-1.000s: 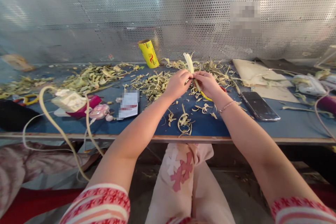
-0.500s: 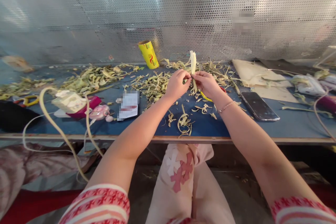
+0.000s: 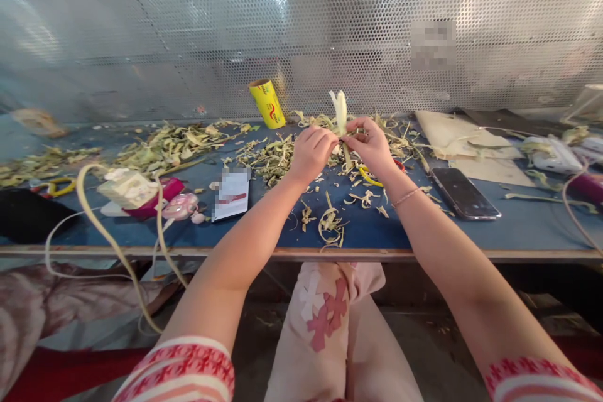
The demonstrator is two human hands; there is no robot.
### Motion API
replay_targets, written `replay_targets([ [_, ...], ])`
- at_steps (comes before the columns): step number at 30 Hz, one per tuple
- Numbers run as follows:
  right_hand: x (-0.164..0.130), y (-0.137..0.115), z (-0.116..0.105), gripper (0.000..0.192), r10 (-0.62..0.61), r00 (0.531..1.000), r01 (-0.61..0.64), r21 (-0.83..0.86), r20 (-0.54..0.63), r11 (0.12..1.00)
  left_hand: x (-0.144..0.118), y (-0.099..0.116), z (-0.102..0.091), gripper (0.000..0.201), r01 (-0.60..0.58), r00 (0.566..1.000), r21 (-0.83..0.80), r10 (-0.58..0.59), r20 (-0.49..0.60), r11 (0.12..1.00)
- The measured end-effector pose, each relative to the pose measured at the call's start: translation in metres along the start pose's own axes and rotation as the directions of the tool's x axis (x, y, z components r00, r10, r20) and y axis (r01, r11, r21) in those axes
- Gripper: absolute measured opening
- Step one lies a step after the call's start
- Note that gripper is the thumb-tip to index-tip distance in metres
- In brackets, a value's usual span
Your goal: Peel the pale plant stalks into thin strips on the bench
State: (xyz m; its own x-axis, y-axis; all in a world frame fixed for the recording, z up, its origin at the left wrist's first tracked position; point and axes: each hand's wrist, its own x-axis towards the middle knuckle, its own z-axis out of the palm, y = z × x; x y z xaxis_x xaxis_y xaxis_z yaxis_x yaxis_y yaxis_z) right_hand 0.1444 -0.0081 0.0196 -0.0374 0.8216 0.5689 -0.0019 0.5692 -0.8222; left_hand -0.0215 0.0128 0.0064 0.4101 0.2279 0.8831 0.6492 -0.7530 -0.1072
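Observation:
Both hands meet over a pile of dry plant strips (image 3: 277,160) on the blue table. Between them stands a pale, whitish-yellow bundle of leaf-like strips (image 3: 340,112), upright, its upper ends splayed. My left hand (image 3: 313,151) is closed, fingertips pinching the bundle's lower part from the left. From the other side my right hand (image 3: 370,144) pinches at the same spot with thumb and index finger, its other fingers curled. The exact contact is partly hidden by the fingers. Below my right wrist lies a yellow-and-red ring-shaped handle (image 3: 371,177), partly covered.
A yellow printed tube (image 3: 267,103) leans near the perforated metal wall (image 3: 301,25). Phones lie left (image 3: 232,195) and right (image 3: 464,193). Chargers with a thick looping cable (image 3: 101,226) sit at left, brown paper sheets (image 3: 466,132) at right. Another person's leg (image 3: 70,301) shows below left.
My left hand has rolled slightly over the bundle's base and my right fingers have lifted a little. The bundle's top now splays into two prongs. The view has shifted slightly.

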Motion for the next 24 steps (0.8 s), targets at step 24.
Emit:
replay_targets([
  [24,0.005,-0.012,-0.02,0.005,0.025,0.956,0.012,-0.122,0.292,0.992,-0.003,-0.009,-0.004,0.019,-0.092,0.993,-0.005,0.092,0.069,0.996],
])
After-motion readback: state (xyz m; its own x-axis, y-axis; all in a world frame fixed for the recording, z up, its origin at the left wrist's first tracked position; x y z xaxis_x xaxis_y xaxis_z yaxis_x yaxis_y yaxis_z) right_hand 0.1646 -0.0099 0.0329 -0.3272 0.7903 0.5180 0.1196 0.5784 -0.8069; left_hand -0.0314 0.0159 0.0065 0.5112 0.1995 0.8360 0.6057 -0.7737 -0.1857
